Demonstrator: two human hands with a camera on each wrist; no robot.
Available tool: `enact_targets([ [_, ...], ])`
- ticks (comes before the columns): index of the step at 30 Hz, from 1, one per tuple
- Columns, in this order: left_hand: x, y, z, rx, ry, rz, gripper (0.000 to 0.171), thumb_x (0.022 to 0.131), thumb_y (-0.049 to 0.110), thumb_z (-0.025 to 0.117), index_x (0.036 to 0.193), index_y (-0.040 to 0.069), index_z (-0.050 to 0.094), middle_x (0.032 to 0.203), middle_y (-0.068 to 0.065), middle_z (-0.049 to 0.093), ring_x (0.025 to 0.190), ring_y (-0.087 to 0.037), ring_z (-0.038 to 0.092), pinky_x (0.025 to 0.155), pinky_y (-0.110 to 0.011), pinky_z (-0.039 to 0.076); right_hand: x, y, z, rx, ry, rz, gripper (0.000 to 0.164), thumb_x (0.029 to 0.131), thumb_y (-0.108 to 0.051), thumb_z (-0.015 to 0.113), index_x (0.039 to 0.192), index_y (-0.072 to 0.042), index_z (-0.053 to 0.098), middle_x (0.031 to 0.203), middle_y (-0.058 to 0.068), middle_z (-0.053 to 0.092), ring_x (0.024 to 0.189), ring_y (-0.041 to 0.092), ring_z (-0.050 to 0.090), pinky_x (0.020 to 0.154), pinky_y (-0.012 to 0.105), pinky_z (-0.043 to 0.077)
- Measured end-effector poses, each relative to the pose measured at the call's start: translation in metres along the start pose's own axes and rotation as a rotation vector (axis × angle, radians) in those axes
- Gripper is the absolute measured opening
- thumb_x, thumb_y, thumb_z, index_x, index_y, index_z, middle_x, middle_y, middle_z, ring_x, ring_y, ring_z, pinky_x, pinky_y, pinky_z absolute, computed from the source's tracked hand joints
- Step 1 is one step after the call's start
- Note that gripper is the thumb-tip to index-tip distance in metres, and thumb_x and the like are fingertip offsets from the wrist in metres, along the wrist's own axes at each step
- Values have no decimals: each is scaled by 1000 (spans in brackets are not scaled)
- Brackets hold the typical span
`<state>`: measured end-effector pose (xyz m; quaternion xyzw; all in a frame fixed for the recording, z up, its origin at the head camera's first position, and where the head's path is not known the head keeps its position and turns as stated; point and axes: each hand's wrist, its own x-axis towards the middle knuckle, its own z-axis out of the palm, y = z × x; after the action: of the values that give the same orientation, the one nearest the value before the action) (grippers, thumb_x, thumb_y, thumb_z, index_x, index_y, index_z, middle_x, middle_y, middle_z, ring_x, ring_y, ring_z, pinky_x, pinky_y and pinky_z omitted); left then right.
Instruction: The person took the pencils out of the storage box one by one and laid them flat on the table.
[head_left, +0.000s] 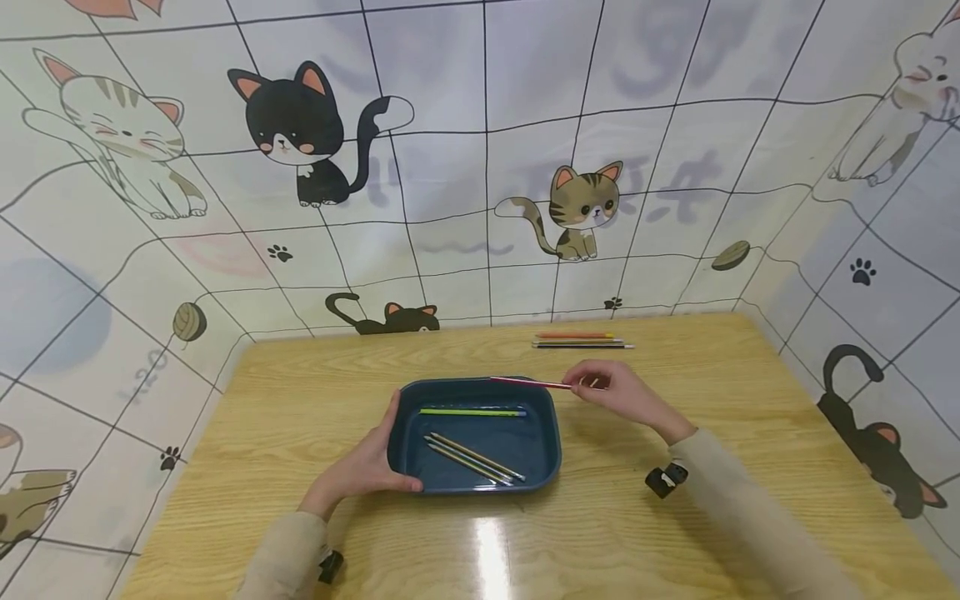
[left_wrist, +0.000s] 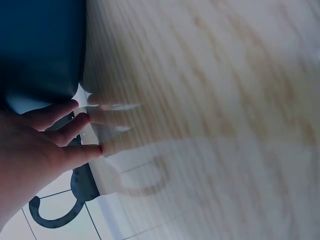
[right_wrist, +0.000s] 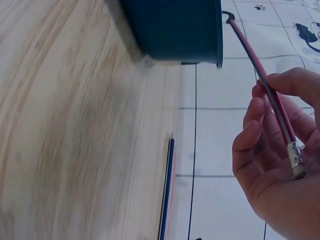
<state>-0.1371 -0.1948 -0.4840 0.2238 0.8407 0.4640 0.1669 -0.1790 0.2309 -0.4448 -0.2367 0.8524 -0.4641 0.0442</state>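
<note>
My right hand [head_left: 618, 392] pinches a red-and-dark striped pencil [right_wrist: 265, 75] between thumb and fingers near its eraser end. The pencil's front part reaches over the back right rim of a dark blue plastic container [head_left: 557, 437]. Against the container's left side rests my left hand [head_left: 360, 462], fingers extended along the wall and thumb lying at the front left corner. Inside the container, a yellow-green pencil [head_left: 472, 412] lies near the back wall. Several striped pencils [head_left: 476, 458] lie slanted side by side in front of it.
Three pencils [head_left: 581, 344], one of them orange, lie side by side on the wooden table [head_left: 322, 367] near the back wall. Cat-patterned, grid-lined sheeting [head_left: 450, 192] encloses the table at the back and sides. Small black devices [head_left: 666, 480] sit at both wrists.
</note>
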Motion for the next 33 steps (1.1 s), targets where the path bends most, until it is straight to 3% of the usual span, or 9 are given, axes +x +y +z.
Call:
enact_targets([
  [7,0,1,0,-9,-9,-28,138,67,31,90,153,20,-18,158,-22,5,140,-41,16,109,-57,16,-1,15,-11,1,13,-25,12,93,-5,64,102,-6,71,96,5,67,81,15,58,66,28,49],
  [11,1,2,0,-11,-15,-21,138,67,30,90,152,18,-19,157,-24,5,140,-41,15,109,-58,16,-2,24,-18,25,20,-17,13,93,-4,63,103,-5,71,96,11,67,80,15,58,65,28,49],
  [16,1,3,1,-13,-10,-4,138,68,29,90,152,15,-18,157,-26,6,139,-43,18,108,-59,16,-3,36,-26,30,38,16,12,93,-5,64,103,-4,71,97,13,67,82,14,58,69,27,49],
  [22,0,1,2,-46,-10,-20,137,68,28,90,152,20,-19,157,-24,7,139,-40,21,109,-56,17,-3,47,-33,41,45,57,14,93,-7,64,105,-1,70,99,10,67,86,16,58,72,28,49],
  [33,0,4,3,-50,-11,-21,137,68,27,89,153,19,-18,158,-23,6,140,-39,18,109,-57,16,2,68,-42,-104,35,114,14,93,-6,63,104,-3,70,93,7,65,83,19,56,70,31,48],
])
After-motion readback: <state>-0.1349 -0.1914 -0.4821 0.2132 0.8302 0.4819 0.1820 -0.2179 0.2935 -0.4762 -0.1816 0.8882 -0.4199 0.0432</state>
